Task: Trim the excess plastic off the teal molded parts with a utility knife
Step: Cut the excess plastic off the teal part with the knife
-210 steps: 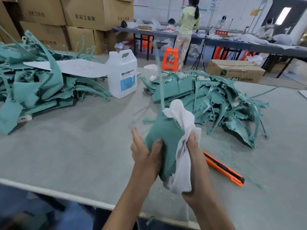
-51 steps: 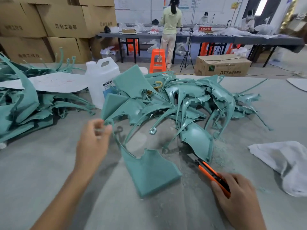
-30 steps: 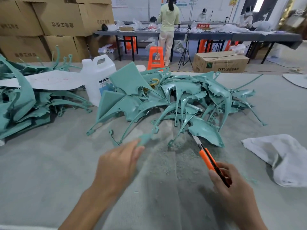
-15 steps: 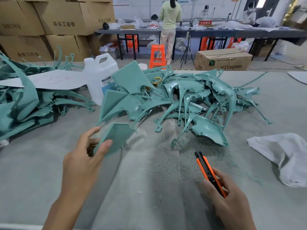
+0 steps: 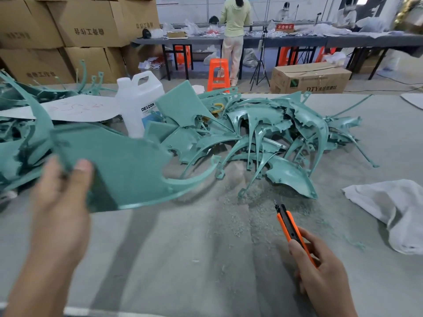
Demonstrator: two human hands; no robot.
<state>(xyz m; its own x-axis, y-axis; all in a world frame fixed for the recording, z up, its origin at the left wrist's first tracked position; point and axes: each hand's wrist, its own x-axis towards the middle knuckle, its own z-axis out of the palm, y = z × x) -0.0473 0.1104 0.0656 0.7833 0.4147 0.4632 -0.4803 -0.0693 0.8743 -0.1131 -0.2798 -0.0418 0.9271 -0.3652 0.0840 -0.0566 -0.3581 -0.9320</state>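
A grey table [image 5: 183, 259] in a workshop is stretching away from the viewer; two bare hands are reaching in from the bottom edge. The left hand [image 5: 61, 202] is gripping a broad teal molded part [image 5: 128, 170] by its left end, the thumb pressing on the near face and the other fingers curling behind it out of sight; the part is hanging in the air above the left half of the table, its flat panel facing the viewer and a long curved prong sweeping off to the right. The right hand [image 5: 320, 268] is grasping an orange and black utility knife [image 5: 289, 225] low on its handle, fingers wrapping round it, the nose pointing away toward the middle of the table; the knife is sitting well apart from the held part, and whether it is touching the table cannot be told. Just beyond the knife, pale shavings [image 5: 238, 202] are lying scattered on the table; behind them a tangled pile of teal parts [image 5: 263, 133] is sitting in the middle. A second heap of teal parts [image 5: 20, 138] is lying at the left edge, with a white sheet [image 5: 75, 108] resting on it; a white plastic jug [image 5: 137, 104] is standing upright between the two heaps. A crumpled white cloth [image 5: 393, 209] is lying at the right. Beyond the table, cardboard boxes [image 5: 87, 30] are standing stacked at the left; an orange stool [image 5: 218, 74] is standing on the floor; a person in a pale yellow top [image 5: 234, 19] is standing, back turned, at a long bench [image 5: 297, 40].
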